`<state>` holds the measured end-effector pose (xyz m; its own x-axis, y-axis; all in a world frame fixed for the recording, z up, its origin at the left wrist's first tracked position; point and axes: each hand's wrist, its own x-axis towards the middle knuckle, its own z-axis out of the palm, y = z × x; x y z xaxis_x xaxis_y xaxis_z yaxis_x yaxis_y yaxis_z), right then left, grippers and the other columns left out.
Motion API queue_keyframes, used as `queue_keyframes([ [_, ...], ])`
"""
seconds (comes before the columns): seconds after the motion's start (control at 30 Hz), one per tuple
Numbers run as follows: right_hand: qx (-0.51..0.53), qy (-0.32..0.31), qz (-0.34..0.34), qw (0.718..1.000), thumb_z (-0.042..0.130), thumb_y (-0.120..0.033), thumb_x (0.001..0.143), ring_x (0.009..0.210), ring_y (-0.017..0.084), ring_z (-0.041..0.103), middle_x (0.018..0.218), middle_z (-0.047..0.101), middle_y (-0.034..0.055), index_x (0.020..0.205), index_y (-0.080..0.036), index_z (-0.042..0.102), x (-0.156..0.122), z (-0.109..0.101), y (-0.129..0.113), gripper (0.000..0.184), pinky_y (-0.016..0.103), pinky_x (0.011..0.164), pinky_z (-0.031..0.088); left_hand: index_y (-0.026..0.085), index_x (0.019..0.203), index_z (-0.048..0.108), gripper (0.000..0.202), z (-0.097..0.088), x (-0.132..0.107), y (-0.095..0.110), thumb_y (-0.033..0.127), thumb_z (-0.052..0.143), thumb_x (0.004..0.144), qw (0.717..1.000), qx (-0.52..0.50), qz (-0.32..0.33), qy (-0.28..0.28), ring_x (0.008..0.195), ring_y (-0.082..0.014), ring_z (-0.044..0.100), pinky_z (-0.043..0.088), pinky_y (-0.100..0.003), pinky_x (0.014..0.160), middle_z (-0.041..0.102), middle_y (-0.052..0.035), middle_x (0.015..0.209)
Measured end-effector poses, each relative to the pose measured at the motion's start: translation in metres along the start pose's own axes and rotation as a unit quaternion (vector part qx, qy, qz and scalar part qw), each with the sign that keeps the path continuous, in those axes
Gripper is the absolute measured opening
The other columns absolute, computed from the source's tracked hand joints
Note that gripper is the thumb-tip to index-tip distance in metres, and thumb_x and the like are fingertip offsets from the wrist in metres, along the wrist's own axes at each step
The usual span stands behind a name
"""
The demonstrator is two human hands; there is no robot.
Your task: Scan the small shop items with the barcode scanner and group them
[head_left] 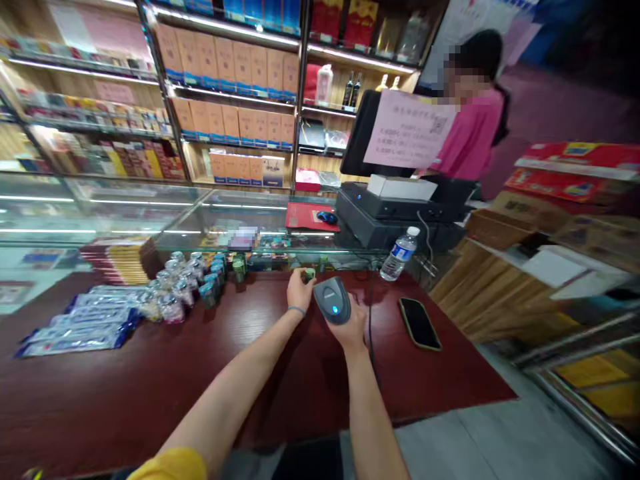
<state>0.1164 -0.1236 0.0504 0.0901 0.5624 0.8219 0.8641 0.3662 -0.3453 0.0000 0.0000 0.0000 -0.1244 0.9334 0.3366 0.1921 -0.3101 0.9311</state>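
My right hand (353,320) is wrapped round a dark grey barcode scanner (331,298), whose blue light is lit. Just left of it, my left hand (299,291) grips a small green container (310,273), its lower part hidden by the fingers and the scanner. Similar green containers (239,267) stand further left on the dark red counter (280,380). Beside them are several small blue-topped containers (207,293) and a cluster of clear-wrapped jars (173,303). The scanner's black cable (371,320) runs along the counter by my right hand.
Blue-and-silver packets (80,327) and stacked flat boxes (120,260) lie left. To the right are a water bottle (400,253) and a phone (420,323). Behind stand a glass case (190,213), a mouse (327,217), a monitor (361,133) and a person in pink (473,133).
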Motion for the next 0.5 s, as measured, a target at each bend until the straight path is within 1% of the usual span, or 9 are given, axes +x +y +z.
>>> queue_keyframes([
  [0.13,-0.033,0.032,0.025,0.999,0.064,-0.036,0.076,0.056,0.022,0.067,0.066,0.067,0.0024,0.096,-0.02,0.059,0.002,-0.007,0.007,0.027,0.029,0.052,0.05,0.02,0.1,0.059,0.027,0.028,0.006,0.007,0.017,0.073,0.078,1.0,0.017,-0.001,0.024,0.099,-0.0212,0.061,0.046,-0.036,0.092,0.063,-0.0058,0.1],
  [0.23,-0.035,0.06,0.036,0.997,0.065,-0.037,0.076,0.055,0.022,0.066,0.065,0.066,0.0025,0.097,-0.02,0.059,0.002,-0.008,0.009,0.027,0.03,0.053,0.051,0.021,0.096,0.058,0.027,0.048,0.012,0.01,0.016,0.074,0.076,0.998,0.016,-0.028,0.052,0.101,-0.0222,0.06,0.045,-0.036,0.092,0.061,-0.006,0.1],
  [0.3,-0.03,0.071,0.038,0.996,0.065,-0.036,0.077,0.057,0.022,0.066,0.066,0.066,0.0027,0.096,-0.021,0.058,0.003,-0.009,0.009,0.025,0.03,0.054,0.052,0.022,0.097,0.057,0.028,0.058,0.015,0.01,0.017,0.074,0.076,0.997,0.021,-0.048,0.059,0.102,-0.0232,0.06,0.044,-0.037,0.092,0.059,-0.0064,0.102],
  [0.4,-0.028,0.071,0.044,0.996,0.064,-0.036,0.079,0.058,0.022,0.066,0.067,0.066,0.0026,0.095,-0.021,0.057,0.004,-0.009,0.008,0.023,0.031,0.056,0.053,0.021,0.102,0.055,0.03,0.07,0.019,0.009,0.02,0.073,0.078,0.996,0.034,-0.056,0.053,0.106,-0.0262,0.057,0.042,-0.039,0.093,0.058,-0.0104,0.11],
  [0.5,-0.027,0.069,0.047,0.996,0.064,-0.036,0.079,0.057,0.022,0.066,0.066,0.065,0.0021,0.095,-0.021,0.056,0.005,-0.01,0.006,0.024,0.031,0.056,0.052,0.018,0.109,0.053,0.033,0.076,0.022,0.007,0.02,0.071,0.081,0.997,0.031,-0.06,0.043,0.11,-0.0295,0.054,0.039,-0.04,0.094,0.056,-0.0164,0.116],
])
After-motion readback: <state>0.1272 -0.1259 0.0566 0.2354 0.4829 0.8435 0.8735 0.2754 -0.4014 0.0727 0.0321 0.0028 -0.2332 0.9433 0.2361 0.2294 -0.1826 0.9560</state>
